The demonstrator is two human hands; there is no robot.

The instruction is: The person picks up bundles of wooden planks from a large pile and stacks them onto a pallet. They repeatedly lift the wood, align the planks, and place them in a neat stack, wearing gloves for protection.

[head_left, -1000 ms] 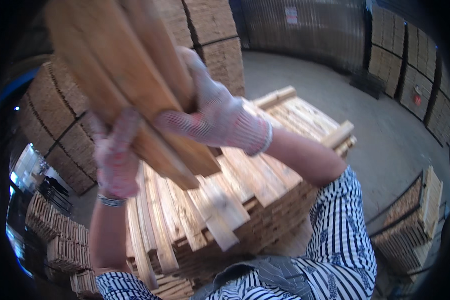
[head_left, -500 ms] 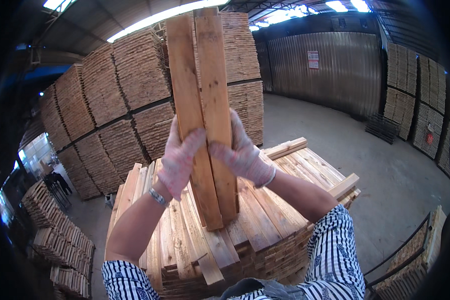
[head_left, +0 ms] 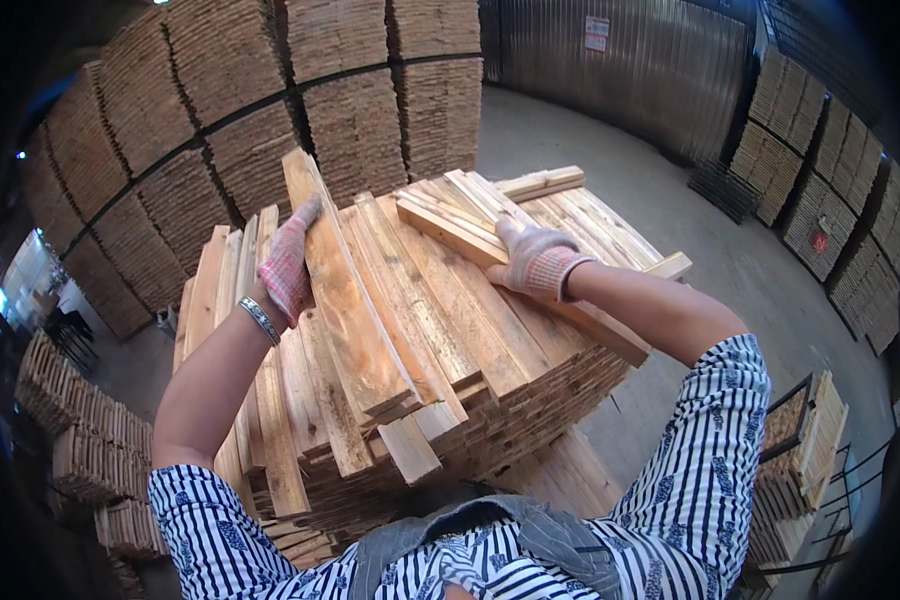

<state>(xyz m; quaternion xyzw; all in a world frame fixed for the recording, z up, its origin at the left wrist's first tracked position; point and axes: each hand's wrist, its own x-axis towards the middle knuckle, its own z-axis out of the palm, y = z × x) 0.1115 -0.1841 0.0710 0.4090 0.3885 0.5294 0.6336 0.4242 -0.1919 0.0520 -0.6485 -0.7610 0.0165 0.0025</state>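
My left hand (head_left: 290, 262), in a pale pinkish work glove, grips the outer edge of a wooden board (head_left: 348, 300). That board lies slanted over the stack, another piece seemingly beneath it. To the right, my right hand (head_left: 540, 262), gloved likewise, is closed over a second wooden board (head_left: 445, 232), which slants from the stack's far middle to its near right edge. Its fingertips are partly hidden by the hand itself. Both boards rest on or just above a broad stack of planks (head_left: 470, 330), whose top row lies roughly side by side with uneven ends.
Crosswise wooden battens (head_left: 540, 185) lie on the stack's far right. Tall blocks of stacked lumber (head_left: 350, 120) rise behind. Smaller wood piles (head_left: 80, 410) stand at the left, and a frame with boards (head_left: 795, 440) at the right. Concrete floor (head_left: 580, 130) runs along the right side.
The boards held upright together have come down and parted, one leftward with my left hand, one rightward with my right. The view has tilted lower.
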